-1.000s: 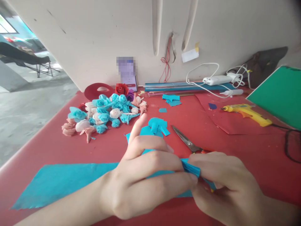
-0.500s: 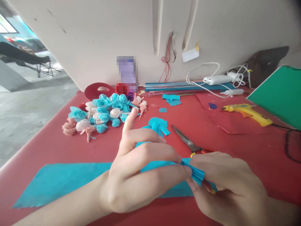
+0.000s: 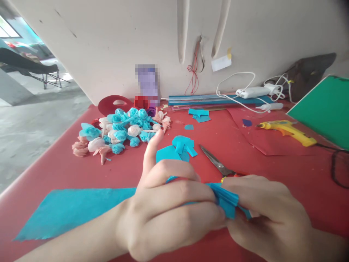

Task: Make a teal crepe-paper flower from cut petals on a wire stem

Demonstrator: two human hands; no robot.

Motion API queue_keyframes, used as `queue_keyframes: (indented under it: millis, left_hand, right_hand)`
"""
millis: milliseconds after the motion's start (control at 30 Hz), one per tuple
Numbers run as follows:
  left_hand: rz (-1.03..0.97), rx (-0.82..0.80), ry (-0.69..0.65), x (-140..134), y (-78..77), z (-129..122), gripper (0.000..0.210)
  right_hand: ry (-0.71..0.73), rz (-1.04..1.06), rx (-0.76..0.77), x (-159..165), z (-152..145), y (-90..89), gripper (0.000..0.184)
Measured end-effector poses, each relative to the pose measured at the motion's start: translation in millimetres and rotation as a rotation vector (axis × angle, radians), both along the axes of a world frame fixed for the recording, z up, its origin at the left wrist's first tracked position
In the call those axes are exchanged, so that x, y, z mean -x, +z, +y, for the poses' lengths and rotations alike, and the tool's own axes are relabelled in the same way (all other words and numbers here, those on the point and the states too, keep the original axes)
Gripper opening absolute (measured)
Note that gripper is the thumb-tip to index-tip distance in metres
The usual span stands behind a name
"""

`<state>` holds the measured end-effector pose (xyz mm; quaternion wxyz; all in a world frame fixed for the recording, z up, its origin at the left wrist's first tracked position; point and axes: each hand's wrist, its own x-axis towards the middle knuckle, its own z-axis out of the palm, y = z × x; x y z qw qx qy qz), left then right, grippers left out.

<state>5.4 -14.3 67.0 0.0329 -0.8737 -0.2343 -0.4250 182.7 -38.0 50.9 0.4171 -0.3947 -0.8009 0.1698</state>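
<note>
Between my two hands is a small folded piece of blue crepe paper point(image 3: 227, 201). My left hand point(image 3: 171, 209) pinches its left end, with the little finger raised. On the other side, my right hand point(image 3: 268, 211) grips the paper's right end, its fingertips partly hidden. Under my hands a long strip of blue crepe paper point(image 3: 73, 207) lies flat on the red table. Scissors point(image 3: 218, 162) lie just beyond my right hand, their handles partly covered by it. Cut blue paper pieces point(image 3: 184, 145) are heaped past my left hand.
A pile of blue, white and pink paper roses point(image 3: 120, 131) sits at the back left. To the right are a yellow glue gun point(image 3: 289, 131), a green board point(image 3: 324, 109) and a white power strip point(image 3: 252, 92) with cables. Blue rolls point(image 3: 196, 100) lie along the wall.
The folded blue paper has opened out somewhat and shows more of its pleats. My left fingers have curled further round it, and the right fingers now hold its right end.
</note>
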Motion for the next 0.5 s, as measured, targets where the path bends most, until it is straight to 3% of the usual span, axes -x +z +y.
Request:
queue_keyframes:
  millis: [200, 500]
  left_hand:
    - [0.054, 0.021, 0.000, 2.2, 4.4, 3.3, 0.014]
    - [-0.007, -0.014, 0.023, -0.6, -1.6, 0.6, 0.020]
  right_hand:
    - [-0.008, -0.043, -0.027, 2.8, 1.2, 1.2, 0.021]
    - [-0.003, -0.032, -0.041, 0.4, -2.7, -2.2, 0.018]
